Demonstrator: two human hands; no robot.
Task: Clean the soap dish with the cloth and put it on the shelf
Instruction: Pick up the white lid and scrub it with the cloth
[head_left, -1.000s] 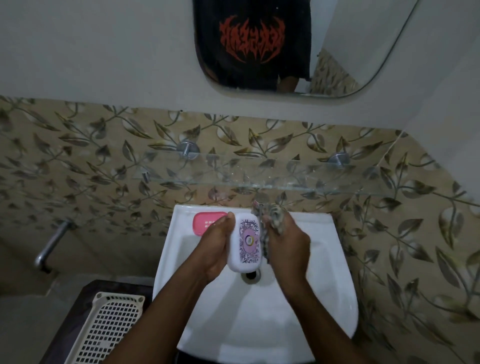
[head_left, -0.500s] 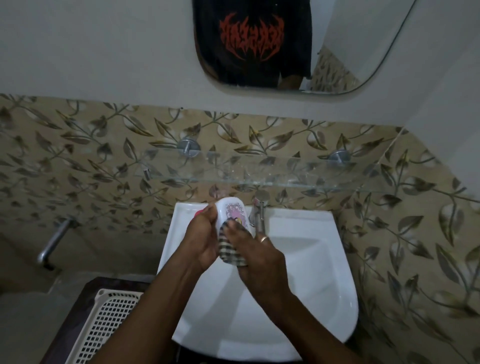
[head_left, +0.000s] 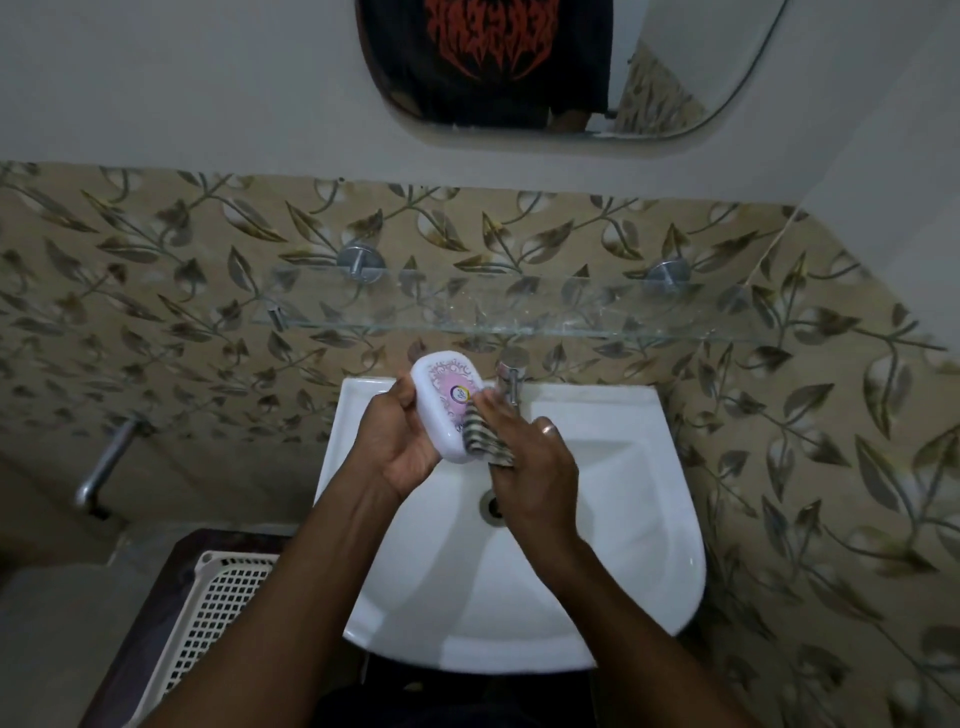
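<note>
A white soap dish (head_left: 447, 400) with a pink patterned lid is tilted above the back of the white sink (head_left: 613, 519). My left hand (head_left: 400, 441) grips it from the left and below. A striped cloth (head_left: 485, 439) lies against the dish's right lower side, pressed there by my right hand (head_left: 530, 462), whose fingers lie over the cloth. A ring shows on that hand. The glass shelf (head_left: 571, 317) runs along the tiled wall just above the dish and holds nothing.
A chrome tap (head_left: 511, 376) stands right behind my right fingers. The drain (head_left: 491, 506) sits in the basin's middle. A white perforated basket (head_left: 208, 613) rests on a dark surface at lower left. A metal pipe (head_left: 106, 462) juts from the left wall. A mirror (head_left: 545, 67) hangs above.
Both hands drifted slightly right with the dish, which tilted so its lid faces up more. The cloth slid from under the dish to its right side.
</note>
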